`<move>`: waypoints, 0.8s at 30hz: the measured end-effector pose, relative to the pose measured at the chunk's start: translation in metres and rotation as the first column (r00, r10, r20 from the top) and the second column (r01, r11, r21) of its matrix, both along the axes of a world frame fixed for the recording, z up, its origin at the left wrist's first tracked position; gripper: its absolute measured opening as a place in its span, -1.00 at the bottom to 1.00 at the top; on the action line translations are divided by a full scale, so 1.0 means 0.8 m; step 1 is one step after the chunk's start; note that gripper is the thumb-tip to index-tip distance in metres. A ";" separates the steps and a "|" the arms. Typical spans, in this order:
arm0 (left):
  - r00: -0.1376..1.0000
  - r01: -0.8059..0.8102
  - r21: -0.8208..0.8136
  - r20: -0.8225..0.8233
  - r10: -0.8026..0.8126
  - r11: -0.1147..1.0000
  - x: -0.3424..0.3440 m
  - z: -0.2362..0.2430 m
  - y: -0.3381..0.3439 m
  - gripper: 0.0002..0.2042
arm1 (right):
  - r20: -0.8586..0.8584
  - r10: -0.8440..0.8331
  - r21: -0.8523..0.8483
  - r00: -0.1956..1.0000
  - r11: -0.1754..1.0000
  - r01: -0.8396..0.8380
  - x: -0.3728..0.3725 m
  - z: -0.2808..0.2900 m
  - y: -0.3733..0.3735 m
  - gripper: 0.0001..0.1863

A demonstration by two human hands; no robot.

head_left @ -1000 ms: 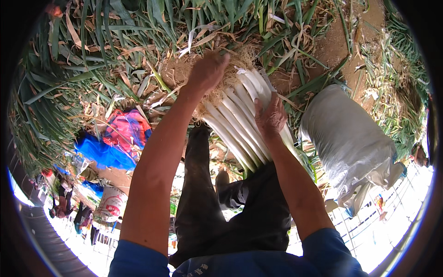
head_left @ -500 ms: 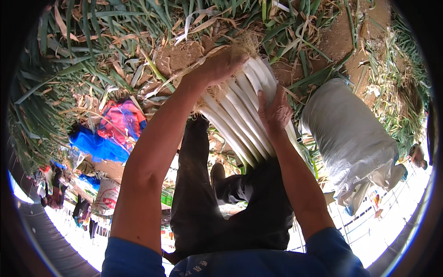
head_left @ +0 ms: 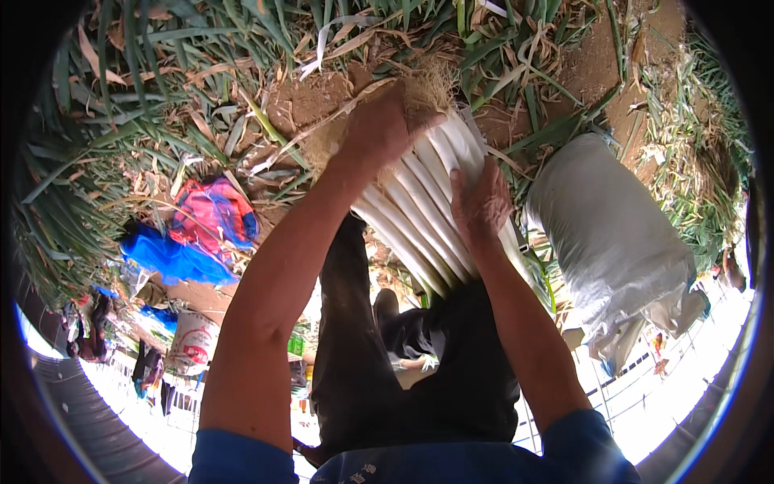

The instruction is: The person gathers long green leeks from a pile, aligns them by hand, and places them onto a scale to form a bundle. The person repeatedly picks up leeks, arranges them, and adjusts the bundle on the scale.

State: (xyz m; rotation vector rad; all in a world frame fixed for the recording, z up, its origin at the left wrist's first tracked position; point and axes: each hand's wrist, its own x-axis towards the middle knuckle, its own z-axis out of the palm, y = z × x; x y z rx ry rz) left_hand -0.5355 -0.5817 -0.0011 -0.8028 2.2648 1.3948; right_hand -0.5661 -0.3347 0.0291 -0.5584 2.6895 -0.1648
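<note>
A bundle of green onions (head_left: 418,211) with thick white stalks lies slanting across my thighs, its hairy roots (head_left: 429,89) at the far end. My left hand (head_left: 385,129) is at that root end, its thumb stretched over the stalks; its other fingers are partly hidden and a little blurred. Lower down, my right hand (head_left: 482,200) grips the bundle's right side, thumb on top and fingers around the outer edge. The green ends are mostly hidden beneath my right forearm and against my leg.
Heaps of green onion leaves (head_left: 185,64) cover the ground ahead and to the left. To the right lies a full white sack (head_left: 609,234). Red and blue cloth (head_left: 214,218) is on the left, with a white bucket (head_left: 193,343) behind it.
My left hand and forearm have shifted slightly right over the root end, and the left hand's fingers are now tucked further down. My right hand has stayed almost in place on the bundle.
</note>
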 end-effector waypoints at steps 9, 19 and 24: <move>0.993 -0.010 -0.238 -0.114 -0.018 0.971 0.006 0.005 -0.007 -0.26 | -0.182 0.043 -0.103 0.982 0.993 -0.063 0.000 -0.021 -0.010 -0.10; 0.978 -0.189 -0.475 -0.165 0.124 0.860 0.111 0.003 0.031 -0.20 | -0.249 0.059 -0.069 0.967 0.995 -0.078 0.008 -0.009 -0.008 -0.10; 0.974 -0.209 -0.487 -0.181 0.137 0.848 0.113 -0.024 0.033 -0.28 | -0.417 0.083 -0.083 0.905 0.988 -0.129 0.052 -0.008 -0.023 -0.07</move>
